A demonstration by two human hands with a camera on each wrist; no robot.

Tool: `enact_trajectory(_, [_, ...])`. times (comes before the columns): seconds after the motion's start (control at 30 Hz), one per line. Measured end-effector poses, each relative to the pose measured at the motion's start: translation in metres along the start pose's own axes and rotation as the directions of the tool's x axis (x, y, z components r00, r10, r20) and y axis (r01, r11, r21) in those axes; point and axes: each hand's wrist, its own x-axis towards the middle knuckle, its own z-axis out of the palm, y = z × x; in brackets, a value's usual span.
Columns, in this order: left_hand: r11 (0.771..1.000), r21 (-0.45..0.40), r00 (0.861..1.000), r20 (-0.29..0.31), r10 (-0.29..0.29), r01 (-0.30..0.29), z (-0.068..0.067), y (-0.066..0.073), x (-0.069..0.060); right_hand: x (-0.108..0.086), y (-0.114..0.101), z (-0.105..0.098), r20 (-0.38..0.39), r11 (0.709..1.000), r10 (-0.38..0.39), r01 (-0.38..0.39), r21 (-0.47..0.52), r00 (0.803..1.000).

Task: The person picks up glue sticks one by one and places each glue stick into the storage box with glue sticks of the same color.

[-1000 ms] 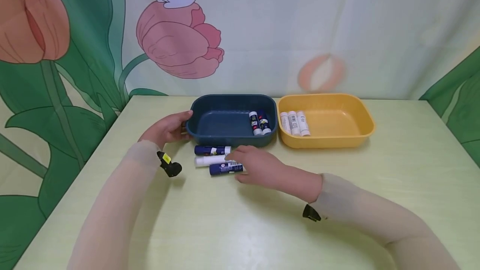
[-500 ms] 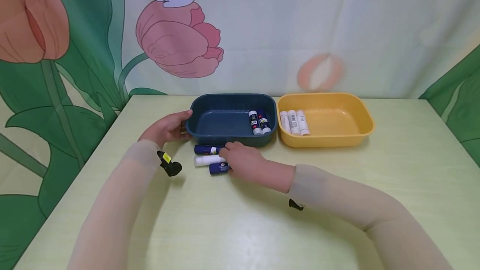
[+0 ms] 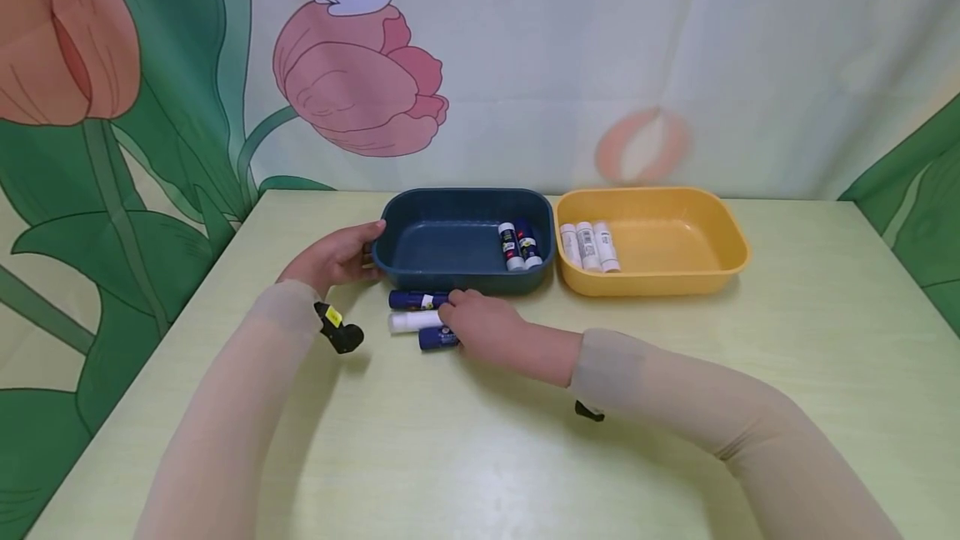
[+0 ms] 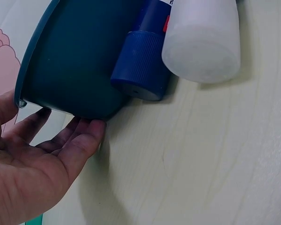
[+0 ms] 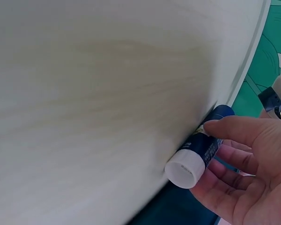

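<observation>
In the head view my left hand (image 3: 333,259) holds the left end of the dark blue bin (image 3: 457,282), thumb at the rim and fingers against the outer wall. My right hand (image 3: 491,327) reaches over the right ends of three glue sticks lying in front of that bin. They are a blue glue stick (image 3: 412,300) at the back, a white glue stick (image 3: 411,322) between, and a front blue glue stick (image 3: 437,337). The right wrist view shows thumb and fingers pinching a blue glue stick (image 5: 208,143) with a white cap. My right hand hides the sticks' right ends in the head view.
A yellow bin (image 3: 675,282) stands right of the blue one and holds three white glue sticks (image 3: 587,247). Two blue glue sticks (image 3: 519,247) lie inside the blue bin, at its right end. A printed curtain (image 3: 540,65) hangs behind the table (image 3: 480,457).
My right hand has moved left over the glue sticks and its fingers have closed in; over the last half second it has hardly shifted. The left hand and both bins stay put.
</observation>
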Motion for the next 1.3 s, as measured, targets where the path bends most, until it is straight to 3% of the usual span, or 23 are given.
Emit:
enact_trajectory(0.4, [1.0,0.013,1.0,-0.001,-0.001,0.001,0.001,0.0,-0.003,-0.001,-0.004,0.003,-0.002,1.0,-0.007,0.006,-0.029,1.0])
enact_trajectory(0.77, [1.0,-0.021,1.0,0.002,-0.006,0.006,-0.001,-0.003,-0.001,-0.011,0.001,-0.013,0.044,0.997,0.044,-0.047,0.066,0.998])
enact_trajectory(1.03, [1.0,-0.028,1.0,0.001,-0.008,0.008,0.002,-0.002,-0.003,-0.021,0.018,-0.046,0.009,0.984,0.09,-0.091,0.153,0.996])
enact_trajectory(1.3, [1.0,-0.018,1.0,0.011,0.009,-0.009,-0.002,-0.002,-0.002,-0.029,0.04,-0.099,-0.045,0.981,0.137,-0.129,0.146,0.99])
